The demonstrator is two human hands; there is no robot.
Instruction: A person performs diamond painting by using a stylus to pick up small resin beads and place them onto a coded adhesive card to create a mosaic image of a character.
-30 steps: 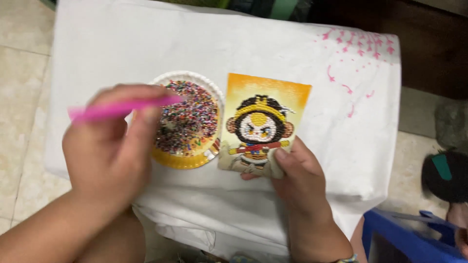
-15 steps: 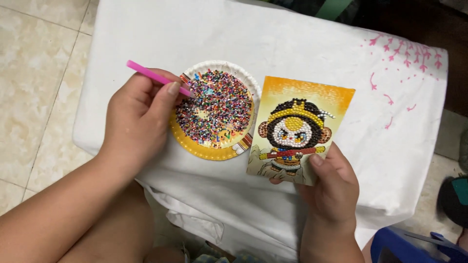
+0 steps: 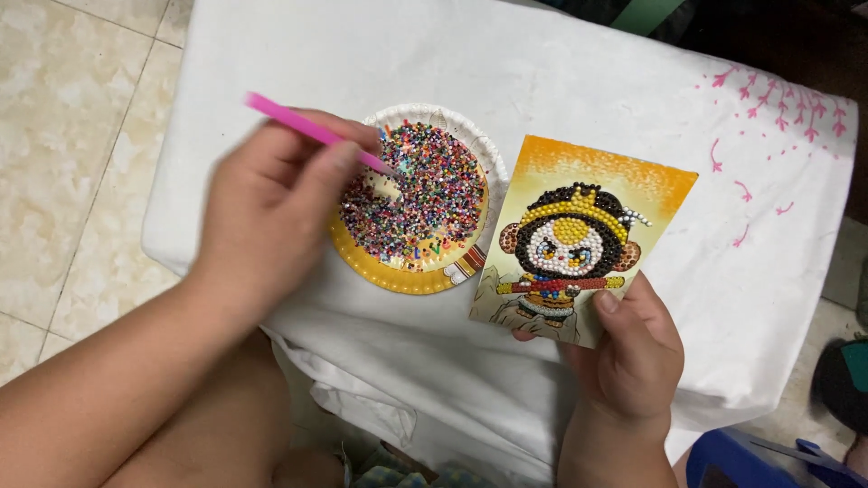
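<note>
Because the pink pen [image 3: 312,133] is thin, stiff and light, it looks best pinched near its lower end, as the left hand [image 3: 271,203] does now, fingers closed around it with the tip dipped among the tiny coloured beads [image 3: 425,194] in the paper plate [image 3: 407,276]. Those beads seem loose and easy to scatter. The right hand [image 3: 633,361] pinches the bottom edge of the bead picture card [image 3: 583,239], just beside the plate on the white cloth [image 3: 561,81]. Half a second ago the pen tip sat at the plate's left rim; it has since moved inward.
</note>
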